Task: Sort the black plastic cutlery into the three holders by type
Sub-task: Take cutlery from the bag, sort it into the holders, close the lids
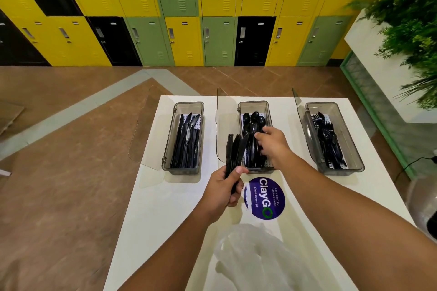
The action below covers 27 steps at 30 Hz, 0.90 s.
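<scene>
Three smoky clear holders stand in a row on the white table (pixel 165 208), lids tipped open. The left holder (pixel 168 149) contains black knives (pixel 186 142). Black spoons (pixel 254 120) fill the middle holder (pixel 253 104), and the right holder (pixel 354 153) has black forks (pixel 327 142). My left hand (pixel 222 192) grips a bunch of black knives (pixel 234 149), blades pointing up, just left of the middle holder. My right hand (pixel 272 143) reaches into the middle holder, fingers curled on the spoons there.
A crumpled clear plastic bag (pixel 253 260) lies on the table near me. A round purple sticker (pixel 266 198) sits in front of the middle holder. Coloured lockers (pixel 184 40) line the far wall, and a white planter (pixel 383 71) with plants stands to the right.
</scene>
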Motion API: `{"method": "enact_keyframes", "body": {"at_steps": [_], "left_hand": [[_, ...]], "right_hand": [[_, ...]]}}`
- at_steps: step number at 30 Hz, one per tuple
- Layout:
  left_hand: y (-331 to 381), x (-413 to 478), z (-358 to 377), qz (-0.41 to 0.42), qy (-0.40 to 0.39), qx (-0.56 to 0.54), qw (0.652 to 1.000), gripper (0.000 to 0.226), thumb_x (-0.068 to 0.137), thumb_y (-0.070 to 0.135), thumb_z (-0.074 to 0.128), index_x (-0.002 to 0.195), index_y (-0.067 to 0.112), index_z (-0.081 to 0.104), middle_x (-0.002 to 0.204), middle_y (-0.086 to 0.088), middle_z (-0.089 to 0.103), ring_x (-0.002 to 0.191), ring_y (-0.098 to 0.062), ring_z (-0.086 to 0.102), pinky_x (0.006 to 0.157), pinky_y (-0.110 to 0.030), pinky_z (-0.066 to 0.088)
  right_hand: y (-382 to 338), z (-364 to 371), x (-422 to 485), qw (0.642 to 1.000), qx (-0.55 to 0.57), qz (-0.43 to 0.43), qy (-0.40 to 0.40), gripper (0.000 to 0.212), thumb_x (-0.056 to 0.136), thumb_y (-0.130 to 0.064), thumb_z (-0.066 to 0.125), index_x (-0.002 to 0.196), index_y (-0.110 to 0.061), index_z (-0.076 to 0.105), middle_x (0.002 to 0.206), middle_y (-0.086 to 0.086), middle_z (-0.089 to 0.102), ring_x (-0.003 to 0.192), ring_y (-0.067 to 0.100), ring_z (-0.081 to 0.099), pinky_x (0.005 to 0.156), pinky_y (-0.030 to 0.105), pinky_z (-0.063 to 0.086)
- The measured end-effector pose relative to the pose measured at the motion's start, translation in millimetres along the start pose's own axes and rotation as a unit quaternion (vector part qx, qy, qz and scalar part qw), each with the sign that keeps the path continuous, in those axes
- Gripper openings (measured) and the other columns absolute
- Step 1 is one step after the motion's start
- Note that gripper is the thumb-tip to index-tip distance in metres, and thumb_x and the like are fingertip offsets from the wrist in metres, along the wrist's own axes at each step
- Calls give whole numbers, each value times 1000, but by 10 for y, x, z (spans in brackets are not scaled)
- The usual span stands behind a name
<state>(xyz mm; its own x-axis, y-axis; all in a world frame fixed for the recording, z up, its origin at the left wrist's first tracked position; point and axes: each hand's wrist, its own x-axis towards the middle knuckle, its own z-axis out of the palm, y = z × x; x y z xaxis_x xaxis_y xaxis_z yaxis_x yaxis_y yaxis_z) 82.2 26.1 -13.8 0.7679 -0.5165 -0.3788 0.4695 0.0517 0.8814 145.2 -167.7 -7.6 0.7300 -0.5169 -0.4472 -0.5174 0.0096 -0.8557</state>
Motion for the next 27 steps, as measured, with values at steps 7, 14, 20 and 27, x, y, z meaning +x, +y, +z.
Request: {"method": "enact_keyframes", "body": {"at_steps": [7, 14, 20, 27], "left_hand": [[27, -33, 39, 7, 7, -53, 999, 42, 106, 43, 40, 106, 10, 66, 62, -5, 50, 43, -12, 31, 42, -19, 23], [48, -56, 70, 19, 22, -29, 999, 39, 107, 35, 42, 113, 1, 59, 71, -11, 57, 43, -14, 38, 41, -19, 26], [59, -170, 70, 44, 45, -17, 998, 30, 107, 30, 45, 118, 11, 65, 78, -15, 69, 42, -18, 46, 40, -21, 29], [51, -348, -3, 57, 65, -5, 996, 25, 107, 32, 45, 120, 26, 66, 80, -14, 69, 44, -19, 47, 47, -25, 29]], "right_hand": [[-11, -30, -390, 990, 129, -40, -32, 20, 99, -32, 58, 110, -17, 67, 111, 7, 69, 90, 22, 70, 74, 35, 59], [103, 52, -875, 973, 76, -32, -217, 37, 95, -30, 64, 102, 6, 64, 86, 20, 68, 54, 24, 58, 56, 31, 53], [41, 84, -1020, 972, 100, -16, -210, 22, 100, -18, 56, 96, 3, 62, 83, 23, 66, 41, 20, 50, 41, 26, 42], [63, 203, -1162, 975, 131, -14, -182, 21, 104, -21, 48, 97, -5, 60, 96, 22, 73, 70, 28, 67, 44, 29, 41]]}}
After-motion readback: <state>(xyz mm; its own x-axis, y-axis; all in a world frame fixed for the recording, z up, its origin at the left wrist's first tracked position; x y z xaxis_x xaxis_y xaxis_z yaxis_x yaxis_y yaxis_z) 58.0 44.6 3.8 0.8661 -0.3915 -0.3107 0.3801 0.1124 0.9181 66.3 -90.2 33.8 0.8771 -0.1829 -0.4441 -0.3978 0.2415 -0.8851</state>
